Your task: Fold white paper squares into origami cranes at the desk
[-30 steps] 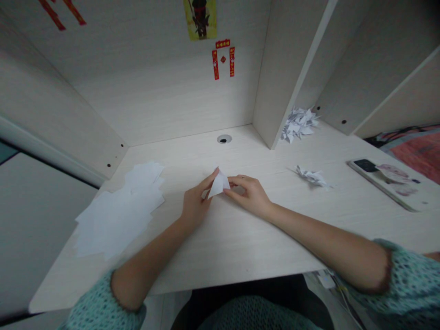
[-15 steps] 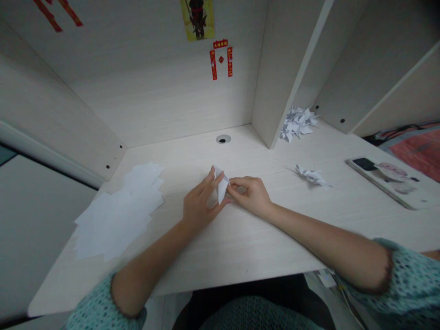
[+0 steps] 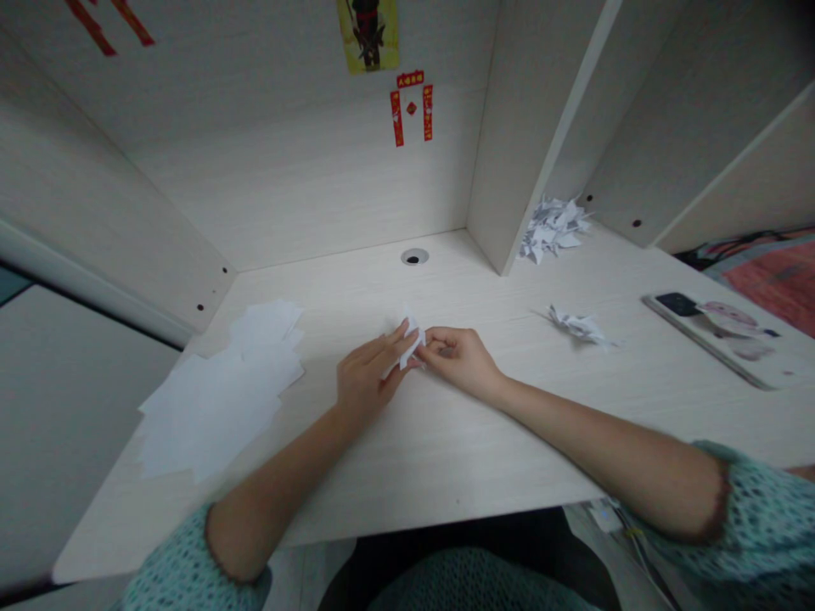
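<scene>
A small folded piece of white paper [image 3: 413,341] is held between both hands, just above the middle of the desk. My left hand [image 3: 373,369] grips it from the left, fingers over its upper side and thumb below. At its right edge, the fingertips of my right hand [image 3: 459,358] pinch the paper. The exact folds are partly hidden by the fingers. To the left lies a spread stack of white paper sheets [image 3: 222,390]. Right of my right hand rests a small group of folded paper pieces [image 3: 579,326] with pointed ends.
A pile of folded white paper [image 3: 553,229] sits behind the upright divider [image 3: 528,136]. A phone [image 3: 719,339] lies at the right, near a red cloth [image 3: 777,280]. The desk [image 3: 446,458] has a round cable hole [image 3: 414,257] at the back.
The folded paper has turned and flattened between the fingers; its tall point no longer stands up. My left fingers have closed further over it. My right hand has barely moved.
</scene>
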`<state>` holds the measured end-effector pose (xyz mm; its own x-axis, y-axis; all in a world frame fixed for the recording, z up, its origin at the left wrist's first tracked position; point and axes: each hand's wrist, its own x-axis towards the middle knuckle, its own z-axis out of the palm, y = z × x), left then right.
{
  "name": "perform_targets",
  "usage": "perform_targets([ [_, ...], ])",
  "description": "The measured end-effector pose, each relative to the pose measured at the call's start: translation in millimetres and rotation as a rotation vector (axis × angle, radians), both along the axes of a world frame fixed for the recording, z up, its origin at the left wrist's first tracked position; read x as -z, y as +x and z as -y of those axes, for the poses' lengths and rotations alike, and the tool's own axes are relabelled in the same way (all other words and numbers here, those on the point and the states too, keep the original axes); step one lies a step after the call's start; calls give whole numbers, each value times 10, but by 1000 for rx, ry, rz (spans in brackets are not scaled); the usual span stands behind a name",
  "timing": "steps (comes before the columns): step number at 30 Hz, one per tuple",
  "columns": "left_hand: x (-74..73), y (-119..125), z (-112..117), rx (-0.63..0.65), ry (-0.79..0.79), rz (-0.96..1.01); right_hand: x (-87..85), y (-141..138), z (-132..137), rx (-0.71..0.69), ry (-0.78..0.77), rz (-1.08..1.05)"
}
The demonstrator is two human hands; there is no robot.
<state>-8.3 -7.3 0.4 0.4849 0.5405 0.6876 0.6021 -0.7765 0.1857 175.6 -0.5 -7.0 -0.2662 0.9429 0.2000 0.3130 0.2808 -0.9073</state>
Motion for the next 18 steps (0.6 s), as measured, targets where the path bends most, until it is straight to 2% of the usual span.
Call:
perform_targets([
  [10, -36, 7, 20, 29, -39, -9, 72, -10, -26, -56, -97, -76],
  [18, -65, 16, 38, 39, -50, 4, 83, -13, -37, -52, -102, -77],
])
